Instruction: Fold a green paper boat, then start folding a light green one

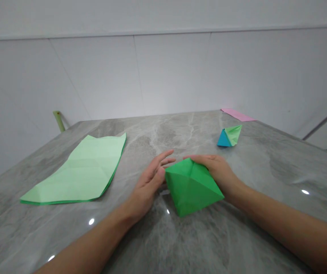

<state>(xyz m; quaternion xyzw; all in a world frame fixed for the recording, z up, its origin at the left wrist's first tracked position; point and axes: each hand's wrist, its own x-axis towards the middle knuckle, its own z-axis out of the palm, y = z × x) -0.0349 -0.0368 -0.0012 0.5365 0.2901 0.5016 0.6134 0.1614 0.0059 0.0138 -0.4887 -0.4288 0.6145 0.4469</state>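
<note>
Green folded paper (193, 186) is slanting between the right hand (219, 169), curling round and gripping its far right edge, and the left hand (148, 182), hovering half-open beside its left corner, contact uncertain. A grey marbled tabletop (163, 131) is lying beneath. Overly tight right-hand squeezing would be risking crushed folds.

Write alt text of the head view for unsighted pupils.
A right hand holds a folded green paper shape, the left hand open beside it, at a grey table. Light-green paper lies left; a blue-and-green folded piece and pink paper lie farther back, right.
</note>
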